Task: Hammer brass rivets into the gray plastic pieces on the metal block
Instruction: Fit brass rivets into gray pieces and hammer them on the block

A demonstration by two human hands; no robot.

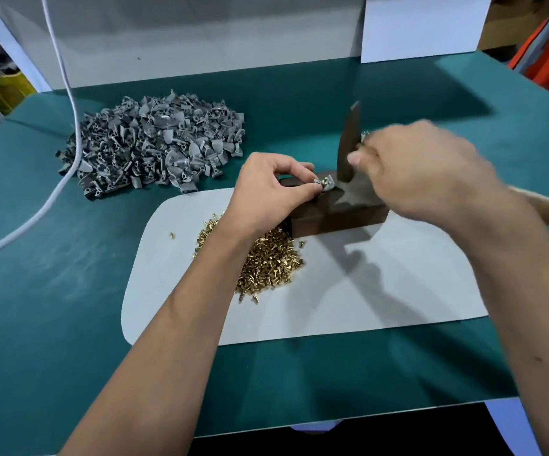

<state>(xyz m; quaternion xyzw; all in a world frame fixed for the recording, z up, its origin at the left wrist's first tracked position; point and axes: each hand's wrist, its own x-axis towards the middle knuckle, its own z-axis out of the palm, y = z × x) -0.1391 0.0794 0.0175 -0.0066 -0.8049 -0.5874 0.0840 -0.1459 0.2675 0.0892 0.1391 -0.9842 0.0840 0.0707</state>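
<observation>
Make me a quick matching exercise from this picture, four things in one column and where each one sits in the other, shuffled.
1. heap of gray plastic pieces
2. brass rivets
3. hammer
4. white cable

A. gripped by the right hand
B. piled on the white mat
C. far left on the green table
D. trailing over the heap's left edge

Pairs: 1-C, 2-B, 3-A, 4-D

a small assembly workshop: a table (69,291) with green cover holds a heap of gray plastic parts (154,143), loose brass rivets (269,261), and a metal block (335,209).
</observation>
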